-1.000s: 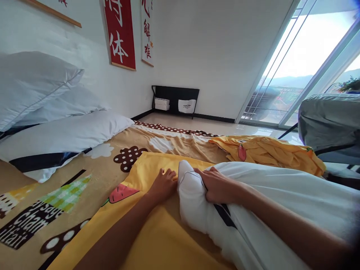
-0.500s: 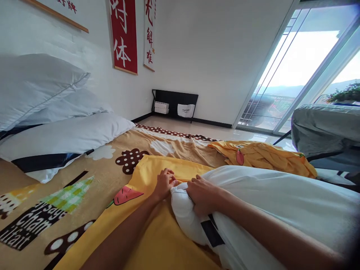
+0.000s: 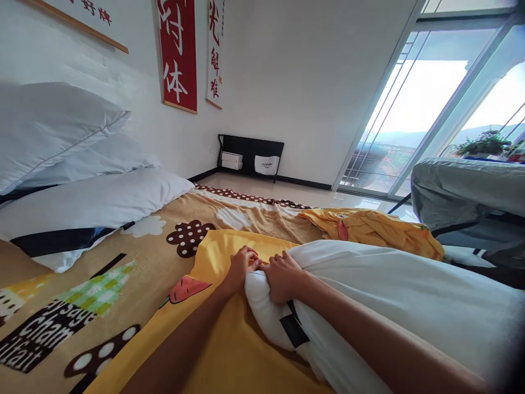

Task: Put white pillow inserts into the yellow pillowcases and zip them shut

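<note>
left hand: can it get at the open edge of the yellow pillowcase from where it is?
Probably yes. The left hand already rests on the yellow pillowcase near its far edge; nothing lies between. The right hand grips the white pillow corner just beside it.

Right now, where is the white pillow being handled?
The white pillow lies lower right on the yellow pillowcase, its corner gripped by the right hand.

Soft matt cloth pillow (image 3: 369, 295); fleecy blanket (image 3: 135, 257)
</note>
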A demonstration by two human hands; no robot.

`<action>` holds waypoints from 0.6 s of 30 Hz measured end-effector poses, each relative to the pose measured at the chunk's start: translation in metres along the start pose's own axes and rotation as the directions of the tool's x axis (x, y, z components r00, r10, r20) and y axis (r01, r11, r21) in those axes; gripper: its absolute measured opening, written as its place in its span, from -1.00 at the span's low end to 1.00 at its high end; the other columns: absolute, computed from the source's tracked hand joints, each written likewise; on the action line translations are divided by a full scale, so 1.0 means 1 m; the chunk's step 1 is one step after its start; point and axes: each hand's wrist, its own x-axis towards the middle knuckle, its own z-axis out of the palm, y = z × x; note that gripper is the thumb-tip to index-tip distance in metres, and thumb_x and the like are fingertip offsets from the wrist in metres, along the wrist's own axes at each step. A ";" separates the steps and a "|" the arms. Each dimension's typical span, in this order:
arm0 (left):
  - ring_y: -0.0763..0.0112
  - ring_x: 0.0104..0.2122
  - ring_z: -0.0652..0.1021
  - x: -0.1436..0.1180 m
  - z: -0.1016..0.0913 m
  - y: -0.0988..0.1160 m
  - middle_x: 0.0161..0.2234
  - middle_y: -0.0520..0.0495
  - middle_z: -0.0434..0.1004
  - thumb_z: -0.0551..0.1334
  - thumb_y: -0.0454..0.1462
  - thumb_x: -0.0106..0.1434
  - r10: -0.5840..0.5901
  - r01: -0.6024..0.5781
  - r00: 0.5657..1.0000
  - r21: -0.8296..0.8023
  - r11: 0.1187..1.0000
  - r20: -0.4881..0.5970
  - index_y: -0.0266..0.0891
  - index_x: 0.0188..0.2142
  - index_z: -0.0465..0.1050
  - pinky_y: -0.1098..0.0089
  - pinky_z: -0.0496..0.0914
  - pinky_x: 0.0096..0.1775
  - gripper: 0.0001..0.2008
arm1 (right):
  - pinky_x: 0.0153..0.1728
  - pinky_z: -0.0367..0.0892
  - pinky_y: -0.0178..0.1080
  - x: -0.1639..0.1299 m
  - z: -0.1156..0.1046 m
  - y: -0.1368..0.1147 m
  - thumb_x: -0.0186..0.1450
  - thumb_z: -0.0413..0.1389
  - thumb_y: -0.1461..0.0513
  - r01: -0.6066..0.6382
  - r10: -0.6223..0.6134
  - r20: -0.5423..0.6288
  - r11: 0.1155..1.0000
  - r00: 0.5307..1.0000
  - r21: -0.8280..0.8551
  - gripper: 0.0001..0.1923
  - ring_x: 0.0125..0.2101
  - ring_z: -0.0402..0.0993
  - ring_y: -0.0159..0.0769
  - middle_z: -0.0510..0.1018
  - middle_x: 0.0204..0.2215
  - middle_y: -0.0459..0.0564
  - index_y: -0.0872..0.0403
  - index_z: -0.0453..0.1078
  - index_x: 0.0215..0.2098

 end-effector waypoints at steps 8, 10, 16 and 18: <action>0.41 -0.40 0.42 -0.008 -0.009 0.014 -0.43 -0.01 0.42 0.13 -0.25 0.15 0.012 0.000 0.996 -0.145 0.989 0.083 -0.28 -0.44 0.38 0.42 0.28 -0.32 -0.86 | 0.00 0.08 0.02 -0.017 -0.003 0.041 -0.06 0.14 0.18 0.098 -0.104 0.020 0.973 0.994 0.210 -0.31 -0.02 0.34 -0.01 0.47 -0.09 0.11 -0.02 0.33 0.09; 0.41 -0.41 0.40 -0.010 -0.007 0.019 -0.46 0.00 0.40 0.12 -0.26 0.13 -0.003 0.020 0.995 -0.175 0.984 0.099 -0.27 -0.47 0.34 0.43 0.25 -0.33 -0.88 | 0.03 0.04 0.04 -0.024 -0.009 0.057 -0.04 0.14 0.13 0.047 -0.061 0.057 0.973 0.996 0.227 -0.29 0.05 0.28 0.00 0.44 -0.03 0.07 -0.08 0.30 0.12; 0.44 -0.48 0.36 -0.007 -0.003 0.013 -0.53 0.07 0.35 0.15 -0.26 0.04 -0.048 0.091 0.984 -0.251 0.964 0.170 -0.26 -0.48 0.30 0.45 0.21 -0.42 -0.91 | -0.09 0.16 -0.09 -0.041 -0.019 0.062 -0.04 0.16 0.12 0.042 -0.054 0.072 0.985 0.996 0.166 -0.33 -0.09 0.39 -0.01 0.50 -0.12 0.14 0.07 0.34 0.06; 0.46 -0.48 0.34 -0.002 -0.003 0.006 -0.53 0.08 0.33 0.13 -0.25 0.05 -0.064 0.106 0.986 -0.278 0.955 0.156 -0.25 -0.47 0.28 0.46 0.22 -0.41 -0.90 | -0.21 0.18 -0.20 -0.050 -0.011 0.054 -0.04 0.13 0.19 0.041 -0.037 -0.021 0.976 0.999 0.214 -0.45 -0.14 0.40 -0.07 0.52 -0.19 0.09 0.04 0.38 -0.04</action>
